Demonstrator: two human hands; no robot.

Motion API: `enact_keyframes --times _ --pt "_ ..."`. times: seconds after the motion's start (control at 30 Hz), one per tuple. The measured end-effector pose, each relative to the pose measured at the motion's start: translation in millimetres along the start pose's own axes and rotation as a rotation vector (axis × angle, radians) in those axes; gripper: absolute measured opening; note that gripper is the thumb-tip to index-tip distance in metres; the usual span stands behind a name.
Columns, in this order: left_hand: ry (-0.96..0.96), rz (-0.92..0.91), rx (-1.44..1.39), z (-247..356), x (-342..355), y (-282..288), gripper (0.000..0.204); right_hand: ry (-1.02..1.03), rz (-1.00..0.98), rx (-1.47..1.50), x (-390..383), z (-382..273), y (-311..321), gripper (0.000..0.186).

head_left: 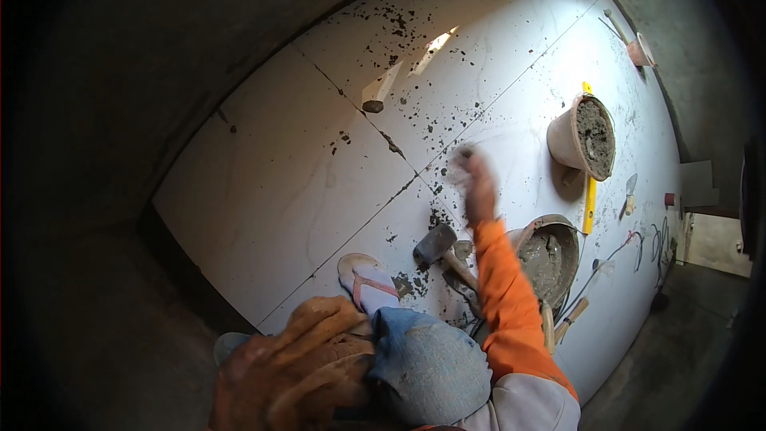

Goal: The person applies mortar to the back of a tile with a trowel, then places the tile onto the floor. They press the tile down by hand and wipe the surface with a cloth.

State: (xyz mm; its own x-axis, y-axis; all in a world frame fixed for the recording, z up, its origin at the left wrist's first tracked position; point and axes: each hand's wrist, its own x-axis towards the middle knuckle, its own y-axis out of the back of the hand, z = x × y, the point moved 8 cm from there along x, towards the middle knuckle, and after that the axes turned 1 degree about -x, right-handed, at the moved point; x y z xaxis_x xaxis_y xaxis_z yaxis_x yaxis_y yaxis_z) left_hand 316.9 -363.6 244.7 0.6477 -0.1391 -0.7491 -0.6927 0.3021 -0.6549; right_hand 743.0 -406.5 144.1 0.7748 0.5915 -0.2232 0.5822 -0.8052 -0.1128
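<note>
My right hand (480, 191), at the end of an orange sleeve, reaches over the white floor tiles (319, 191) near a tile joint. Motion smears its fingers, and a dark patch at the fingertips is too blurred to name. Low at the left, close up, my left hand (319, 351) appears as a large brown blurred shape beside my blue-clad knee (435, 367); its fingers are unclear. Between my right forearm and the knee lies a mallet (436, 244) with a dark head and wooden handle. A basin of wet grey mortar (550, 259) stands just right of the forearm.
A bucket of mortar (592, 136) stands to the right, over a yellow spirit level (590, 211). Farther right lie a trowel (630, 195) and cables (637, 247). A smaller bucket (638, 51) is by the far wall. Mortar crumbs (395, 24) litter the tiles. A flip-flop (367, 279) shows before my knee.
</note>
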Motion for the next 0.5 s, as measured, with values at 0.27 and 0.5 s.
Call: enact_keyframes --times 0.27,0.5 --pt "-0.574 -0.048 -0.109 88.7 96.8 -81.3 0.041 -0.446 -0.748 0.845 -162.8 -72.4 -135.6 0.116" --pt "-1.176 0.382 0.473 84.7 109.5 -152.1 0.045 -0.009 -0.342 -0.004 -154.3 -128.2 -93.3 0.072"
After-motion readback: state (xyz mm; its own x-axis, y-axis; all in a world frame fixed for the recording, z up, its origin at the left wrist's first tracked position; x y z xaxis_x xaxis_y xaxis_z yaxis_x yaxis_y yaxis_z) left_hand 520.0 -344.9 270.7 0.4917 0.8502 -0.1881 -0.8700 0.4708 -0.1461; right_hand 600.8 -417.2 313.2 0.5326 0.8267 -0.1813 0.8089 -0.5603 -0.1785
